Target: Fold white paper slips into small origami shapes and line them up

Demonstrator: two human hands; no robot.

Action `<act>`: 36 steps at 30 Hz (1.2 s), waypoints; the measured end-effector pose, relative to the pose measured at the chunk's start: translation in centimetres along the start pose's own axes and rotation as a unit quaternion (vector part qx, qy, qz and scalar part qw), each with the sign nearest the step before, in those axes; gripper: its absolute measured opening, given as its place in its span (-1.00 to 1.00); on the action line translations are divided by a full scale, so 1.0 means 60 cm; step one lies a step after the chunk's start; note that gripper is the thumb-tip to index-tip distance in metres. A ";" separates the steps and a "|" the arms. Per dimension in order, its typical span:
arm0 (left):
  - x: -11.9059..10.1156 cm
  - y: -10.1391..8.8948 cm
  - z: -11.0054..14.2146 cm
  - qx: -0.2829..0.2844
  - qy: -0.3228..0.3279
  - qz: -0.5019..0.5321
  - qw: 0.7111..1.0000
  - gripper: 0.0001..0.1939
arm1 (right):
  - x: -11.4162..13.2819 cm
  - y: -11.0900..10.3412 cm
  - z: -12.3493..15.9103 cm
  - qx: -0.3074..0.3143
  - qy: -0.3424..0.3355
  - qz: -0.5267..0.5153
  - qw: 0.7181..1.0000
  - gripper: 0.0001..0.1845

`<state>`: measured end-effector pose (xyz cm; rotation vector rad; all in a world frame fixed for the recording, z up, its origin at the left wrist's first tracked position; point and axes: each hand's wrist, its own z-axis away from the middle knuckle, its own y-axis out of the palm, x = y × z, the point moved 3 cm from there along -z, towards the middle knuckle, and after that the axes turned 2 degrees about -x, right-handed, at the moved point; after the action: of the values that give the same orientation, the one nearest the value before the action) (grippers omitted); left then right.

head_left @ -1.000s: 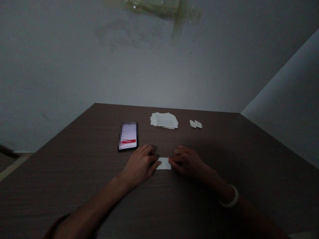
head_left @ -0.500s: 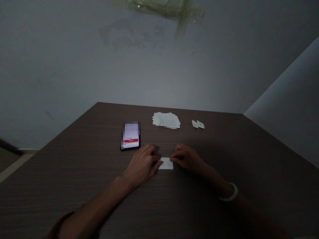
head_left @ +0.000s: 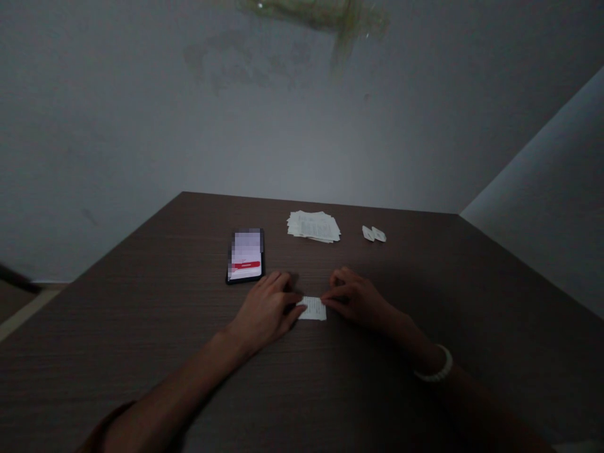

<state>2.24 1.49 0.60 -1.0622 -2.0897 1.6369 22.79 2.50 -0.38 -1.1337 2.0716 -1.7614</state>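
A small white slip of paper (head_left: 313,309) with printed lines lies on the dark wooden table between my two hands. My left hand (head_left: 271,307) pinches its left edge between thumb and forefinger, the other fingers resting curled on the table. At the slip's upper right corner, my right hand (head_left: 353,296) has its thumb and forefinger pressed together on the paper. A white bracelet (head_left: 438,366) circles my right wrist. Part of the slip's left side is hidden under my left fingertips.
A phone (head_left: 246,255) with a lit screen lies left of my left hand. Farther back is a loose pile of printed papers (head_left: 314,226), and to its right two small folded white papers (head_left: 374,234). A wall (head_left: 321,145) rises behind the table (head_left: 165,302).
Both hands keep their hold on the slip, with hardly any movement. The whole view has shifted very slightly.
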 end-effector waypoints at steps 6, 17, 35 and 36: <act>0.005 0.002 0.003 0.002 -0.007 0.015 1.000 -0.74 | 0.005 -0.008 0.006 0.024 -0.006 0.022 0.999 -0.85; 0.010 0.005 0.003 0.013 -0.007 0.018 1.000 -0.73 | 0.013 -0.012 0.018 0.006 0.006 -0.015 1.000 -0.68; 0.014 0.000 0.004 0.037 0.051 0.060 0.996 -0.65 | 0.024 -0.007 0.015 -0.029 -0.063 -0.066 0.995 -0.85; 0.014 0.000 0.004 0.037 0.053 0.059 0.996 -0.64 | 0.024 -0.006 0.014 -0.033 -0.064 -0.067 0.995 -0.85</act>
<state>1.51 1.89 0.37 -1.2400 -1.9167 1.6592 22.42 0.91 0.16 -1.3960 2.0340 -1.6399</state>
